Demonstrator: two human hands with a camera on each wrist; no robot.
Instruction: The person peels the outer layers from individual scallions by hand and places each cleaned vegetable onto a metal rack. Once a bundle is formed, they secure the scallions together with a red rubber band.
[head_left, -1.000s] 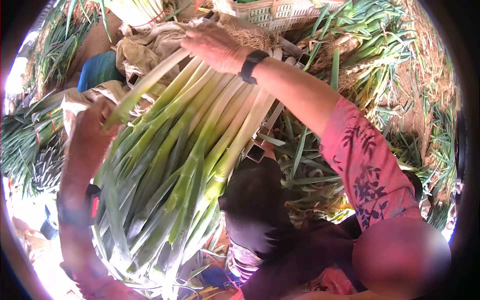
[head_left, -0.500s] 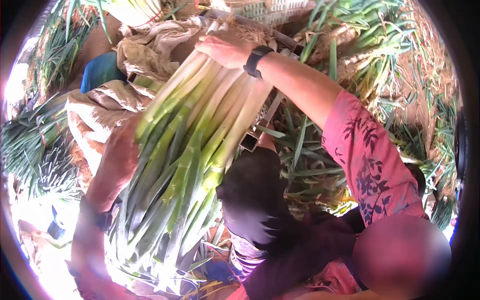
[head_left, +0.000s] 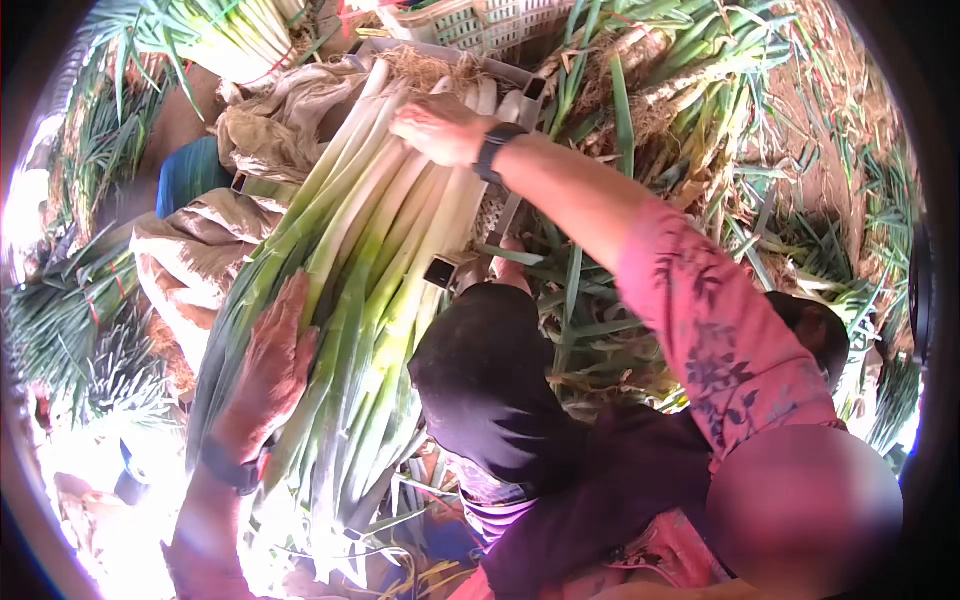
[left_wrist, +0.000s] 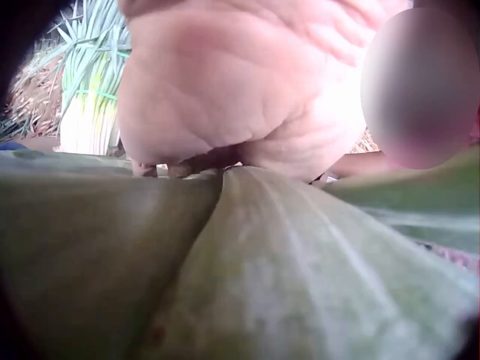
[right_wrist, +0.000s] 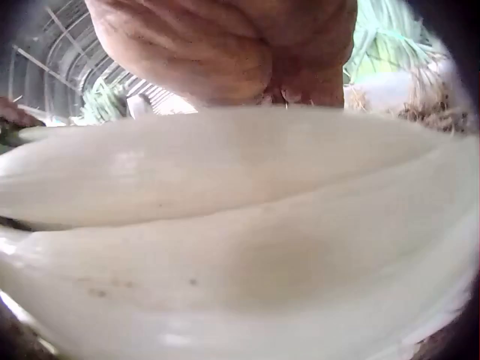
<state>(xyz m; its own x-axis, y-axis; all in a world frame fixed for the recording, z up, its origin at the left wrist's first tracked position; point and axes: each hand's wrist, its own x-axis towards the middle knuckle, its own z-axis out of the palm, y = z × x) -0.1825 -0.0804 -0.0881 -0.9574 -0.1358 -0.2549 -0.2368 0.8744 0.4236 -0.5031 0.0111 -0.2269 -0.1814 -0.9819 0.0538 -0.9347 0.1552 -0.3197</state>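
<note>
A thick bundle of long green onions (head_left: 365,220) lies slantwise before me, white ends and roots away from me, green leaves toward me. My left hand (head_left: 270,365) rests on the leaves along the left part of the bundle, fingers extended toward the white ends. In the left wrist view its palm (left_wrist: 247,82) is close over a broad leaf. My right hand (head_left: 440,128) lies across the white stalks below the roots, its fingertips hidden among them. Two pale stalks (right_wrist: 225,202) fill the lower right wrist view beneath that hand; I cannot tell whether its fingers grip them.
A metal frame (head_left: 440,270) borders the bundle on the right. Beyond it lie more loose onions (head_left: 680,90). Crumpled sacking (head_left: 200,235) and a blue object (head_left: 190,175) are at the left. A white crate (head_left: 480,25) and a tied bundle (head_left: 235,40) stand at the back.
The single stalk held between both hands now lies on the bundle's left side. My left hand has moved in from the left onto the leaves; my right hand is lower on the stalks.
</note>
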